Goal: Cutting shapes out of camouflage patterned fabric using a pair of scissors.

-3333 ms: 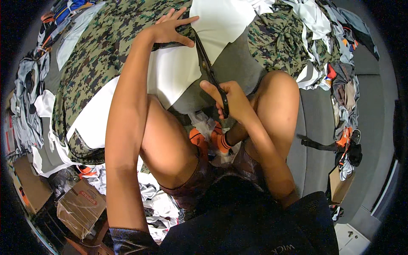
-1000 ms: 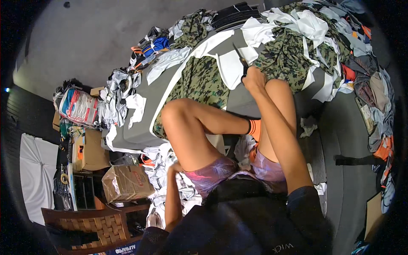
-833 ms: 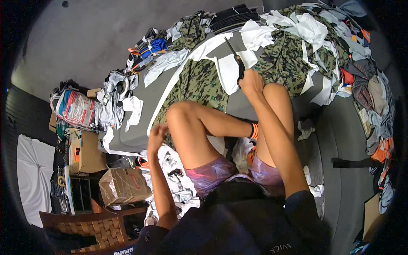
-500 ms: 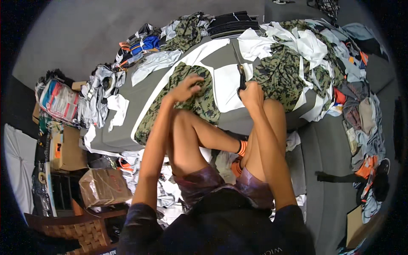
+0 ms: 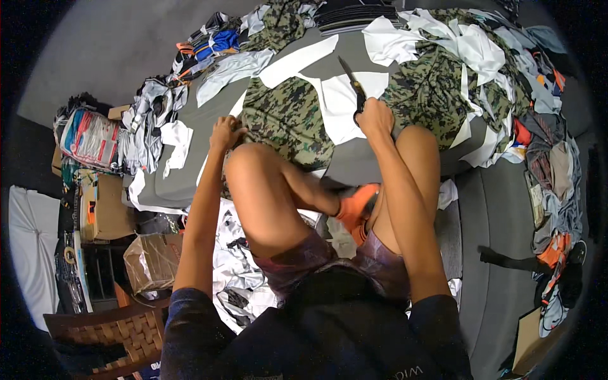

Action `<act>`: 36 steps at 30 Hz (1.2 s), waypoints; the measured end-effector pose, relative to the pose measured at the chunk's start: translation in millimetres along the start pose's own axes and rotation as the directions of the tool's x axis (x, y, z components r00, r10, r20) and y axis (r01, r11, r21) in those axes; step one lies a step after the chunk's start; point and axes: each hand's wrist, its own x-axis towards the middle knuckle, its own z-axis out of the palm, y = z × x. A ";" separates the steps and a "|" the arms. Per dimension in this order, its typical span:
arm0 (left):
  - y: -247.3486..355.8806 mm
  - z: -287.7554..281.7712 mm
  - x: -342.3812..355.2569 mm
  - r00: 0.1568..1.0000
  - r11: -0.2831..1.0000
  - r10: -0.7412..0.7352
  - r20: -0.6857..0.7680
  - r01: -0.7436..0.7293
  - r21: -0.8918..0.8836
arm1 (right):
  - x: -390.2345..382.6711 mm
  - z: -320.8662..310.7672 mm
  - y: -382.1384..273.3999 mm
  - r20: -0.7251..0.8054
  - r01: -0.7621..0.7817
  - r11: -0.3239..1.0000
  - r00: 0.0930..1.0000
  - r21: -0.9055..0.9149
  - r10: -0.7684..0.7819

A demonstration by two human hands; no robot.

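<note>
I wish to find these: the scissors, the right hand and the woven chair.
Scissors [image 5: 358,91]: head view, near the pivot.
Right hand [image 5: 376,116]: head view, back of the hand.
Woven chair [image 5: 137,333]: head view, its woven panel.

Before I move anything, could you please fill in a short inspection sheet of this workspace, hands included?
Surface: grey padded surface, partly covered with cloth.
Job's things: black scissors over a white cloth piece; camouflage cloth lies to its left.
Clutter: garments and scraps heaped along the right side; dark flat stack at the far edge; white cloth heap below the left knee.
Hands: right hand holds the scissors; left hand is at the camouflage cloth's left edge, grip unclear.
Cables: nothing seen that is clearly a cable.
Surroundings: cardboard box and woven-back brown chair at lower left.
</note>
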 end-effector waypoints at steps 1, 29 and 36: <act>22.2 -0.8 4.9 0.999 0.999 -0.024 0.038 0.022 0.042 | 1.3 -2.6 13.9 -0.021 -0.025 0.999 0.999 -0.027 0.025; -165.8 -11.0 78.1 0.993 0.981 0.041 0.110 -0.061 0.186 | 19.8 -3.9 10.4 0.029 -0.117 0.993 0.993 -0.009 0.117; -142.7 -45.7 107.7 0.993 0.992 0.114 0.041 -0.116 0.053 | 21.0 -9.6 -10.3 0.124 -0.026 0.999 0.992 -0.019 0.028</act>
